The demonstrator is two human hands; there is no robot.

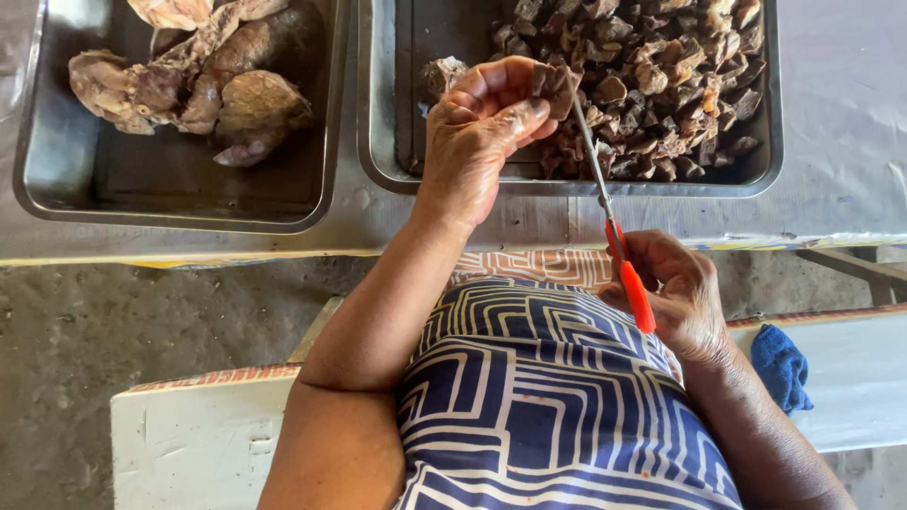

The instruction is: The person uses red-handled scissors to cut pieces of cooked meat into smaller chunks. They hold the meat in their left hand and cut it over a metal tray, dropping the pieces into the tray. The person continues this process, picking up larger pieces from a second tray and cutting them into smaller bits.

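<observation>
My left hand (482, 132) pinches a small brown piece of meat (555, 83) over the near edge of the right metal tray (378, 142). My right hand (682, 297) grips red-handled scissors (624, 255) down near my lap. Their thin metal blades reach up and touch the held piece. The right tray holds several small cut brown pieces (652, 76). The left metal tray (38, 179) holds large uncut chunks of meat (208, 85).
Both trays sit on a grey-covered table (841, 132). I sit on a white bench (189, 434) with a blue cloth (782, 366) on it at my right. Bare concrete floor (113, 321) lies below at the left.
</observation>
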